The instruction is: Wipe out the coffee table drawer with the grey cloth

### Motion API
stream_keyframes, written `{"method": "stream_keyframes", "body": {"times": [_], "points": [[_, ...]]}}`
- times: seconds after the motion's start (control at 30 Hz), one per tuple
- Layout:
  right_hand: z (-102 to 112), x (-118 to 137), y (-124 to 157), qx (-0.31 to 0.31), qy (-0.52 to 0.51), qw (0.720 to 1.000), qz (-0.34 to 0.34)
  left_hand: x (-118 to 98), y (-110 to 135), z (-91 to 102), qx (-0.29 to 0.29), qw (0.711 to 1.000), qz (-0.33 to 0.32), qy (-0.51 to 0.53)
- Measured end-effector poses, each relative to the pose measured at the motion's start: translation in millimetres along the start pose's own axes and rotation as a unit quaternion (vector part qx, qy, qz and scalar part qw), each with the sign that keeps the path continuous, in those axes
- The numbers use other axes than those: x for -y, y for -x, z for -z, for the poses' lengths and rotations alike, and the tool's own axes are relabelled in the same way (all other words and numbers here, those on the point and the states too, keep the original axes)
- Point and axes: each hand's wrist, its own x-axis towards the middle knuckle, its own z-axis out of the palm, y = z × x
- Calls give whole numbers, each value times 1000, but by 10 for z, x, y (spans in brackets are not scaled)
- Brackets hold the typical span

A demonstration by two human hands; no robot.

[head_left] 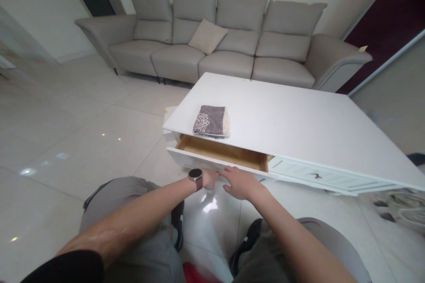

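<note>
The white drawer [212, 159] of the low table is pulled out, and its wooden inside [226, 151] shows bare. At the drawer's front, my left hand [209, 179], with a watch on the wrist, is closed at the small drawer knob [217, 171]; its fingertips are partly hidden. My right hand [239, 182] rests against the drawer front just right of the knob, fingers stretched out and thumb apart, holding nothing. A folded grey-brown cloth [211, 120] with a pale pattern lies on the tabletop above the drawer.
The white table [282, 115] extends to the right, with a second, closed drawer [317, 176] in its front. Behind it stands a long grey sofa [179, 59] with a beige cushion [207, 36]. My legs are on either side of my hands, over glossy floor tiles [99, 141].
</note>
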Motion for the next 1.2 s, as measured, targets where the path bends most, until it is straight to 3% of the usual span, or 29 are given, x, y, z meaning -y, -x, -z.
{"method": "stream_keyframes", "body": {"times": [0.07, 0.17, 0.27, 0.4, 0.6, 0.77, 1.2], "points": [[8, -51, 4, -28, -5, 1000, -9, 34, 130, 223, -3, 1000, -15, -13], [-22, -133, -30, -41, 2, 998, -43, 163, 280, 546, -79, 995, -45, -31], [-80, -212, -110, -16, 32, 994, -99, 334, 313, 682, -116, 992, -25, -40], [-145, -299, -219, 5, 68, 986, -150, 433, 204, 566, -64, 996, 29, -54], [-209, -360, -258, -18, 85, 983, -160, 355, 151, 354, -130, 987, 31, -85], [-283, -318, -241, -34, 105, 982, -150, 342, 244, 337, -119, 989, 16, -89], [-426, -175, -219, -9, 122, 981, -148, 118, 436, 298, -93, 990, 23, -105]]}}
